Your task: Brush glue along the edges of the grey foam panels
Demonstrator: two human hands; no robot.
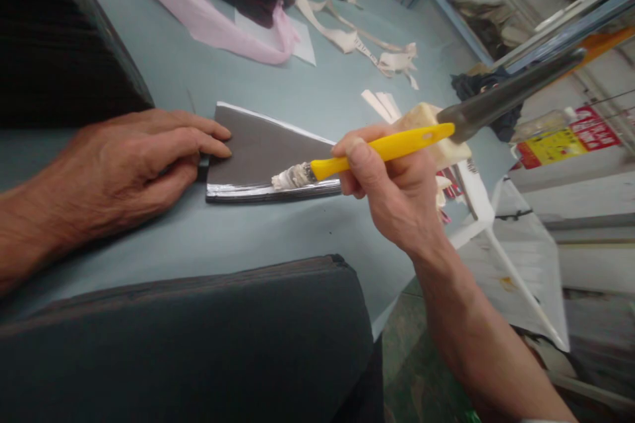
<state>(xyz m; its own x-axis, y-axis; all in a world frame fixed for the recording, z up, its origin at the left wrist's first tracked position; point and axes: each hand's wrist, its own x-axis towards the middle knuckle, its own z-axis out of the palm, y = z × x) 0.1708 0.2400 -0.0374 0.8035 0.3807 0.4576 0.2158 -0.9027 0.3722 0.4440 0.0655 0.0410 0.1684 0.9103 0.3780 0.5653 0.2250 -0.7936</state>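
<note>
We see the right hand (391,192) in a closed grip on a yellow-handled paste brush (381,152), bristles over a dark grey sheet (262,155) mid-bench (198,258). The left hand (129,168), grip open, rests its fingertips (218,145) on the sheet's edge

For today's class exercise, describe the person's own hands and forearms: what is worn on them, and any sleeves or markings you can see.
The left hand and right hand are bare: no gloves, rings or watch in view. The left forearm and right forearm show no sleeve, and no markings can be made out. A pale edge at the bottom of the view by the right forearm is too cut off to identify.
</note>
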